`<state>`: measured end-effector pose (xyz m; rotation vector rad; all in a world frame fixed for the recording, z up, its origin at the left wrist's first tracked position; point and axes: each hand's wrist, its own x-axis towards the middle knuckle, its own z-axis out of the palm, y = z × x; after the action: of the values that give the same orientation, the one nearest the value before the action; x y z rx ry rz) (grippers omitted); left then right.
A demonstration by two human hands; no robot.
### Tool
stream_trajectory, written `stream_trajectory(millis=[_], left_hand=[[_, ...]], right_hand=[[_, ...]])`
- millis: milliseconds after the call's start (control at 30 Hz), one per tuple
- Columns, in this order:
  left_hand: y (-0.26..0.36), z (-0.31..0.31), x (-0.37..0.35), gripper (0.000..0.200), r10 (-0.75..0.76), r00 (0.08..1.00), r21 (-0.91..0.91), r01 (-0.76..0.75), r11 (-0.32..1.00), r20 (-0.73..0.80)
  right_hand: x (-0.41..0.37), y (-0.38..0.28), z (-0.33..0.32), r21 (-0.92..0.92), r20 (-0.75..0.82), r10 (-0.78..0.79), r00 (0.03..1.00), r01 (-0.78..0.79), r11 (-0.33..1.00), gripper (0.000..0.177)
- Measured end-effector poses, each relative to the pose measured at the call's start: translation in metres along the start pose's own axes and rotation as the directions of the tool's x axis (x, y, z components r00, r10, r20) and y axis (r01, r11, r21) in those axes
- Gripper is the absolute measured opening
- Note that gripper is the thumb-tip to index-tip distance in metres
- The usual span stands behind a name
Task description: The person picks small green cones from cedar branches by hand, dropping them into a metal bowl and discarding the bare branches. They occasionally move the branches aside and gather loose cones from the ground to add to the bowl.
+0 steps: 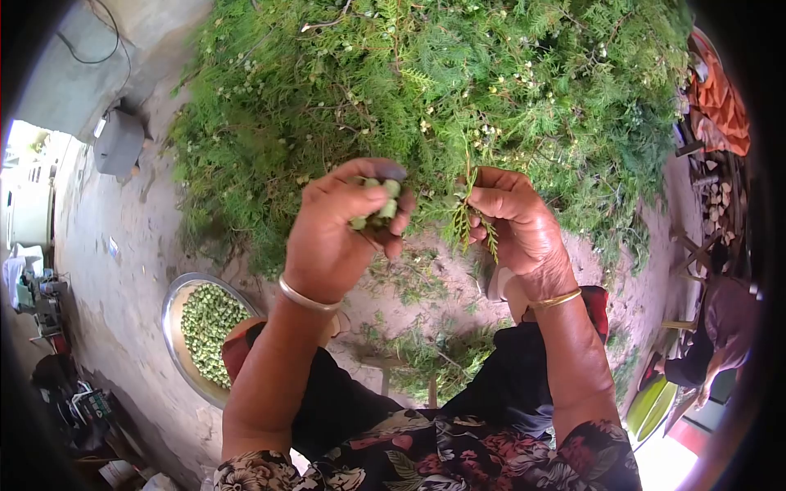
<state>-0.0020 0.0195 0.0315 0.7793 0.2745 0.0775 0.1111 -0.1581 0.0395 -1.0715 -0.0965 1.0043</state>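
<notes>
My left hand [340, 217] is curled around several pale green seed cones [385, 204], which show between thumb and fingers. To its right, my right hand [512, 214] pinches a small green conifer sprig [465, 217] between thumb and forefinger, its flat scaly leaves pointing down. Both hands are held in front of a large heap of cut conifer branches [409, 98], dotted with pale cones. Beside my left knee a round metal basin [173, 307] holds many green cones [209, 331].
Loose green clippings [458, 352] lie on the floor between my legs. A grey box-like object [119, 141] stands at the left wall. At right are an orange cloth [720, 106], stacked firewood [718, 209] and another person [720, 335] near the edge.
</notes>
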Motion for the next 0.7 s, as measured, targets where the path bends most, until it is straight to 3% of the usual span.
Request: stream_trajectory(millis=[33, 167, 267, 367, 467, 700], left_hand=[[0.001, 0.012, -0.004, 0.025, -0.016, 0.998, 0.065, 0.02, 0.998, -0.067], [-0.007, 0.015, -0.003, 0.019, -0.103, 0.992, 0.175, 0.113, 0.978, -0.067], [-0.011, 0.019, -0.001, 0.017, -0.083, 0.993, 0.261, 0.103, 0.96, -0.087], [-0.015, 0.021, -0.003, 0.017, -0.088, 0.989, 0.146, 0.105, 0.984, -0.119], [-0.021, 0.019, -0.001, 0.019, 0.002, 0.994, 0.138, 0.013, 0.99, -0.108], [-0.02, 0.021, 0.0, 0.013, 0.094, 0.987, 0.195, -0.067, 0.979, -0.133]], right_hand=[[-0.001, 0.0, 0.002, -0.013, 0.016, 0.015, 1.0, -0.015, 1.0, 0.013], [0.0, 0.001, 0.007, -0.102, 0.105, 0.054, 0.993, -0.043, 0.994, 0.013], [0.001, 0.007, 0.008, -0.1, 0.077, 0.044, 0.996, -0.037, 0.994, 0.013], [0.004, 0.013, 0.008, -0.139, 0.039, -0.022, 0.999, 0.027, 0.99, 0.014], [0.004, 0.013, 0.009, -0.238, 0.028, -0.032, 0.999, 0.037, 0.971, 0.017], [0.004, 0.016, 0.008, -0.205, 0.008, 0.003, 1.0, -0.001, 0.979, 0.018]])
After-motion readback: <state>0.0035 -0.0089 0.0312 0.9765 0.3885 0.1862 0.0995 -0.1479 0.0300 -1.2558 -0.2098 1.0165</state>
